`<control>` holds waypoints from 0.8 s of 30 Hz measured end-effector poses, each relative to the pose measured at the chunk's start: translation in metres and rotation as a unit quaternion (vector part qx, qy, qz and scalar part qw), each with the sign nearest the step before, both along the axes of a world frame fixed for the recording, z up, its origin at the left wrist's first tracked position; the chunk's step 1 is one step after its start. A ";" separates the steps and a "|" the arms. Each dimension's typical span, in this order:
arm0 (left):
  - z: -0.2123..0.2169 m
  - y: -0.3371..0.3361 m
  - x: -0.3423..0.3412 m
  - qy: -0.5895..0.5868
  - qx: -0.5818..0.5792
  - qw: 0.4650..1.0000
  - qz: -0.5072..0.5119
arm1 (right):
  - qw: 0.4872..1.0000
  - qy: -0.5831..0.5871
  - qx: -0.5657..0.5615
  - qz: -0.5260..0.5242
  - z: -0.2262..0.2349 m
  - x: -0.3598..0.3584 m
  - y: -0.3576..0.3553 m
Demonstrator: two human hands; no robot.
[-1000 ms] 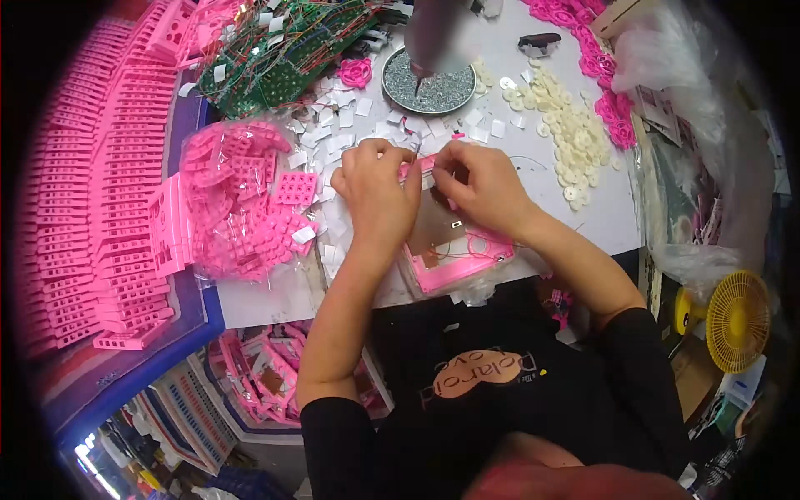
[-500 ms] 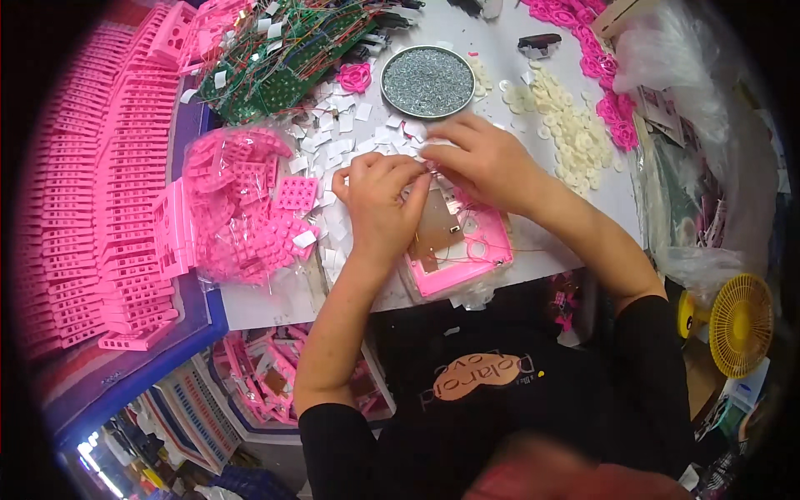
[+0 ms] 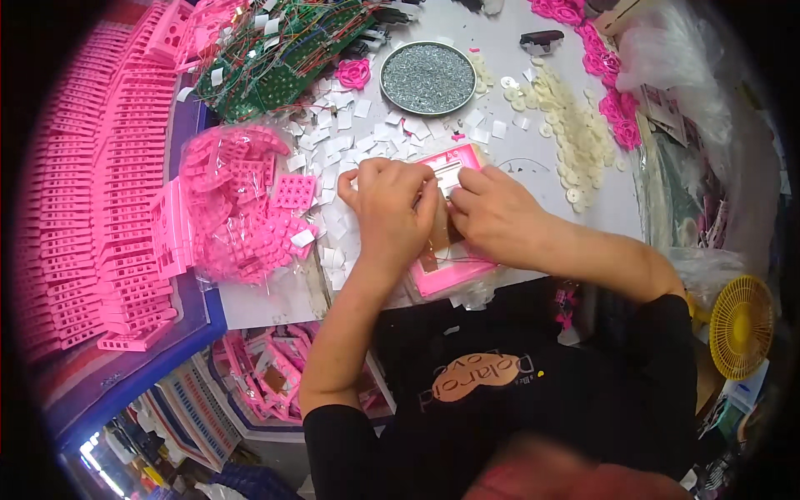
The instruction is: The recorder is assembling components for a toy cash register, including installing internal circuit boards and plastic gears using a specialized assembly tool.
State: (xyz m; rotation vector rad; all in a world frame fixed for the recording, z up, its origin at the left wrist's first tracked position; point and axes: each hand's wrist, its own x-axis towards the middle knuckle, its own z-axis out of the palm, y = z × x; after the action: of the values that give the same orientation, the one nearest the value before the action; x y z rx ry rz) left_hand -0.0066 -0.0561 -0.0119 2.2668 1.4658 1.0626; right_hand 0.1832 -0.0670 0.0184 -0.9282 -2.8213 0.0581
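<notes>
the white table (image 3: 533,158) carries a pink frame (image 3: 450,275) at its near edge. the left hand (image 3: 387,212) presses flat on the frame; the right hand (image 3: 496,217), just beside, pinches fingers narrow on the frame's middle.

1. A round metal tin of silver bits (image 3: 427,77) sits at the far middle of the white table (image 3: 533,150)
2. Left of the tin, a pink rose piece (image 3: 354,72), then a heap of green circuit boards with wires (image 3: 279,54)
3. Right of the tin, a spread of cream discs (image 3: 575,133)
4. Nearer than the tin, small white paper squares (image 3: 367,133) lie scattered
5. Far left of the tin, stacked pink plastic frames (image 3: 100,192)
6. Far right and nearer, a yellow fan (image 3: 740,327)
</notes>
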 end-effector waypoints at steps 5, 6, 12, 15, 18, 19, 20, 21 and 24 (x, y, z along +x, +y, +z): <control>0.010 0.014 -0.003 0.133 0.012 0.982 -0.136 | 0.985 0.162 0.000 -0.060 -0.014 0.009 -0.019; 0.010 0.017 -0.003 0.162 0.020 0.974 -0.159 | 0.983 0.171 -0.002 -0.070 -0.017 0.009 -0.020; 0.032 0.025 0.015 0.319 0.001 0.915 -0.246 | 0.981 0.164 0.004 -0.109 -0.013 0.007 -0.018; 0.033 0.033 0.022 0.358 -0.034 0.896 -0.261 | 0.981 0.156 0.010 -0.114 -0.007 0.004 -0.015; 0.018 0.048 0.020 0.312 -0.169 0.908 -0.224 | 0.983 0.142 -0.038 -0.114 -0.006 0.001 -0.014; 0.018 0.052 0.020 0.291 -0.191 0.913 -0.211 | 0.984 0.119 -0.042 -0.123 -0.007 0.000 -0.012; 0.020 0.055 0.020 0.270 -0.213 0.918 -0.198 | 0.986 0.097 -0.046 -0.131 -0.007 0.000 -0.010; 0.021 0.058 0.020 0.248 -0.234 0.922 -0.184 | 0.984 0.098 -0.065 -0.134 -0.007 0.001 -0.008; 0.024 0.062 0.011 0.211 -0.286 0.916 -0.187 | 0.977 0.119 -0.119 -0.133 -0.008 0.004 0.000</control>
State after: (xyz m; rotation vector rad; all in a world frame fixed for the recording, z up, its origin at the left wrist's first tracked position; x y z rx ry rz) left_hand 0.0047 0.0056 0.0121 2.2554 1.1801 0.0093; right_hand 0.1871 -0.0674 0.0105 -1.2489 -2.4860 0.4498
